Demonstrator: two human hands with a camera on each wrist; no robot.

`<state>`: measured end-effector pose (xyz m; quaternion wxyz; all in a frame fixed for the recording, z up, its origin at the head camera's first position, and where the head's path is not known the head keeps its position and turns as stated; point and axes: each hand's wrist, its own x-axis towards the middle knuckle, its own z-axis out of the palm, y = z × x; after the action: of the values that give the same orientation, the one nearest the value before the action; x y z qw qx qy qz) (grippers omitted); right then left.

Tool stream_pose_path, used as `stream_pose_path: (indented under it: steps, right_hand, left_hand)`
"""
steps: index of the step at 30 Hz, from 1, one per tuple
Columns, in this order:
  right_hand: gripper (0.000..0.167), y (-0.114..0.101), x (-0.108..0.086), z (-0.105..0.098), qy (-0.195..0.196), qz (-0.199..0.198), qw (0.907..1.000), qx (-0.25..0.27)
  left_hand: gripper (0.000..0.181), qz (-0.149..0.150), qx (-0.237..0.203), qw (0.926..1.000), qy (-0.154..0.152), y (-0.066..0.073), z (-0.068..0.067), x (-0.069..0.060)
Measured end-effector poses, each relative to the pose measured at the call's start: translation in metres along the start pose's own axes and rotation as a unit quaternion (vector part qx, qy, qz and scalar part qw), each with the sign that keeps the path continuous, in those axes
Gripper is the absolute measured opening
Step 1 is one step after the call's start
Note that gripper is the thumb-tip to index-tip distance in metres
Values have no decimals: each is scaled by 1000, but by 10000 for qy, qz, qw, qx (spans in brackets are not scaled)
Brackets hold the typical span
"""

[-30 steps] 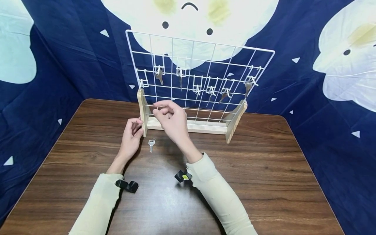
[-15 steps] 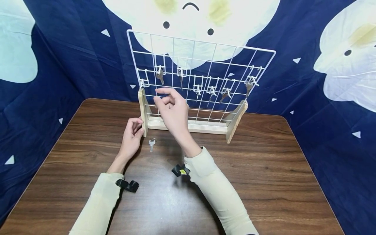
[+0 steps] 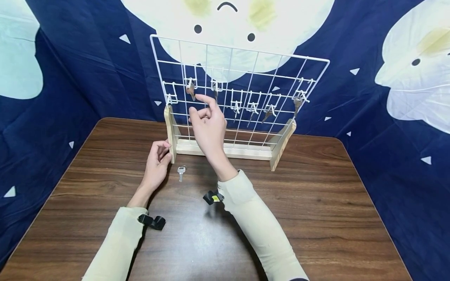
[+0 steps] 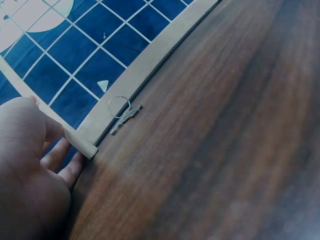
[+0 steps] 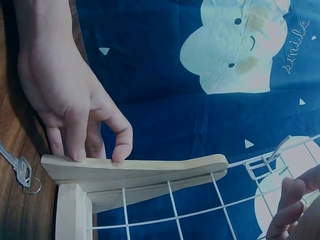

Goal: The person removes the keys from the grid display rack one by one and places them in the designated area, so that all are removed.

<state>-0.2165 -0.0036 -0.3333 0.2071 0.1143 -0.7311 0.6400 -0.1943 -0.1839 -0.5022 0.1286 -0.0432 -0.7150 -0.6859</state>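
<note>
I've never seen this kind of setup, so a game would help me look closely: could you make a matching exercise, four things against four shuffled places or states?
Things
1. Loose silver metal key
2. Person's left hand
3. Person's right hand
4. Leftmost white wire hook

Places or states
A. Raised before the white wire grid
B. Fixed up high, no key hanging from it
C. Lying on the brown wooden tabletop
D. Touching a pale wooden side support

Pairs: 1-C, 2-D, 3-A, 4-B

I see that the wire grid closes the straight way, and one hanging key is just beside the right hand. The left hand blocks the wooden leg's outer side. Over the counter's right part, a hand can pass.
</note>
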Motion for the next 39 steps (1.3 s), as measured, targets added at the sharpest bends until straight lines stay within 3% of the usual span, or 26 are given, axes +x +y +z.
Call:
stream_pose_path:
  steps: [21,39]
  right_hand:
    - [31,-1,13,10,-127,9,9989,-455]
    - [20,-8,12,10,64,5,9997,231]
  left_hand:
    - [25,81,-54,10000,17,1,0,0]
    - [25,-15,-13,10000,1,1,0,0]
